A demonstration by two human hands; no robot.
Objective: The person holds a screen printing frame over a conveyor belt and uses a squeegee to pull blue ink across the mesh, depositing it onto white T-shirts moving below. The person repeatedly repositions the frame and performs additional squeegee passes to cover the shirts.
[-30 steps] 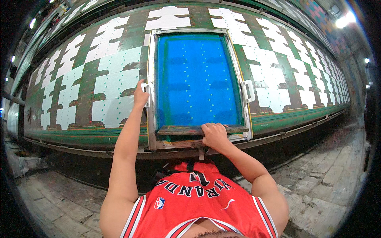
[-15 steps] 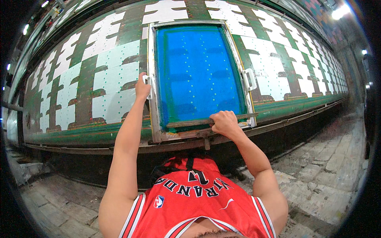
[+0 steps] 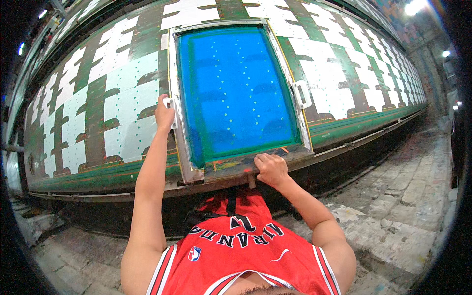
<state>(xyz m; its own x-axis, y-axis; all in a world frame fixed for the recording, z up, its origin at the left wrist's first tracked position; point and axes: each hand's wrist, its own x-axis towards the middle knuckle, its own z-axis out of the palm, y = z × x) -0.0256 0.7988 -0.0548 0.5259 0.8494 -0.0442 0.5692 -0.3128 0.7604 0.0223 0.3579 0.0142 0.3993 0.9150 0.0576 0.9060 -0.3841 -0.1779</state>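
A screen frame [image 3: 175,59] with blue mesh [image 3: 236,93] and rows of small light dots lies on the long printing table. My left hand [image 3: 163,113] is closed on the white handle at the frame's left side. My right hand [image 3: 270,169] is closed on a dark, paint-stained squeegee bar [image 3: 228,164] along the frame's lower end. A second white handle [image 3: 304,95] sits on the frame's right side, untouched. Green ink lines the edges of the mesh.
The green table [image 3: 334,132] runs far to both sides, bearing rows of white and pale mint panels [image 3: 130,118] with dark cut-outs. A metal rail [image 3: 123,196] follows its near edge. The stained paved floor [image 3: 393,206] lies below, and lamps [image 3: 415,7] shine at the back.
The squeegee and my right hand have moved onto the frame's lower edge, exposing more mesh above them. My left hand stays on the handle. The whole view has shifted slightly.
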